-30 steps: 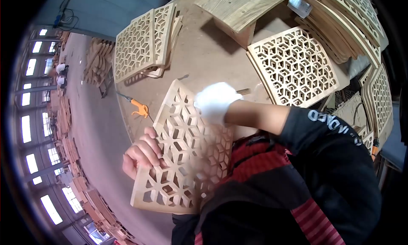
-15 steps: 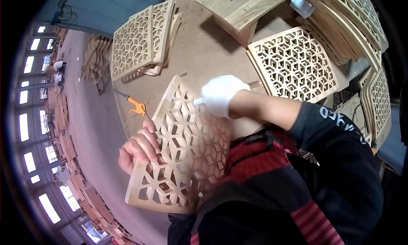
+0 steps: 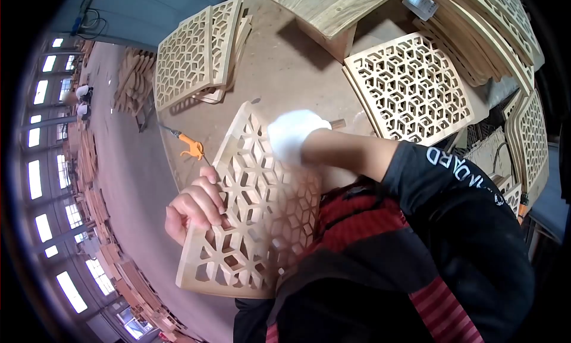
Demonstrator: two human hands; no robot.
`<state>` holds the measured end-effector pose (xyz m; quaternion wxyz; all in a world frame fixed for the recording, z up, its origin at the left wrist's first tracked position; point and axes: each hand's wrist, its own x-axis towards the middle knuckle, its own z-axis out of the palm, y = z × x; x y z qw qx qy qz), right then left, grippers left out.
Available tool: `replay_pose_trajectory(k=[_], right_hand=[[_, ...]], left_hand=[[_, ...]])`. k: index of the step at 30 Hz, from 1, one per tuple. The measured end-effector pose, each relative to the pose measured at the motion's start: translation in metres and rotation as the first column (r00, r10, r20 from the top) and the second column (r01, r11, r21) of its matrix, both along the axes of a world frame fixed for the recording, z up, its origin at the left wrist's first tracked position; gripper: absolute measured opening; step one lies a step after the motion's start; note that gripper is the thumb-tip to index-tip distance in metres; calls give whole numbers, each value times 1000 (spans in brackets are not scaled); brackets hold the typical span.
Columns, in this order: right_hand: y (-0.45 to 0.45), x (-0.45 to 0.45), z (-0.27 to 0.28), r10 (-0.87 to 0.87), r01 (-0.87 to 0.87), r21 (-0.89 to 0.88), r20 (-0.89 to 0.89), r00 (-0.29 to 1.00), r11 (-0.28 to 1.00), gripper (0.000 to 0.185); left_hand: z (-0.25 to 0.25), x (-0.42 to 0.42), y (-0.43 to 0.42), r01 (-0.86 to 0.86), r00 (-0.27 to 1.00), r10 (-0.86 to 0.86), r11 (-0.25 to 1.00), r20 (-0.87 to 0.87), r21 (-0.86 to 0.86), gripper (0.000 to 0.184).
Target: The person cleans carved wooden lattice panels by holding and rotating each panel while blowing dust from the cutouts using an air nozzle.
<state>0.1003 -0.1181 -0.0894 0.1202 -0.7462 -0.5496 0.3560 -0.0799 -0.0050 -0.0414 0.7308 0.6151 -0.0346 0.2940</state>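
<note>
Gripping lattice panel (image 3: 250, 188) in left hand (image 3: 196, 206) by its edge | tilting it before torso (image 3: 363, 230), near orange blow gun (image 3: 191, 148) and surface (image 3: 282, 75) | reaching over upper part with gloved right hand (image 3: 294, 135), cannot tell if holding anything

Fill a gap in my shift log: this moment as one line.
left hand: grips lattice panel edge | right hand: white-gloved, over panel, grip unclear | orange tool: near panel | table: holds stacked panels
</note>
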Motion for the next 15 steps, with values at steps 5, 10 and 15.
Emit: replay_pose_trajectory(k=[5, 10, 15], right_hand=[[-34, 17, 18, 19, -21, -44, -35, 999, 999, 18], [-50, -15, 2, 105, -117, 158, 83, 991, 980, 19], [-45, -45, -27, 21, -18, 282, -5, 1000, 959, 15]], left_hand=[[-2, -20, 7, -122, 992, 124, 991, 19, -57, 52], [4, -19, 6, -167, 986, 167, 986, 16, 7, 52], [3, -20, 11, -143, 990, 143, 990, 15, -4, 55]])
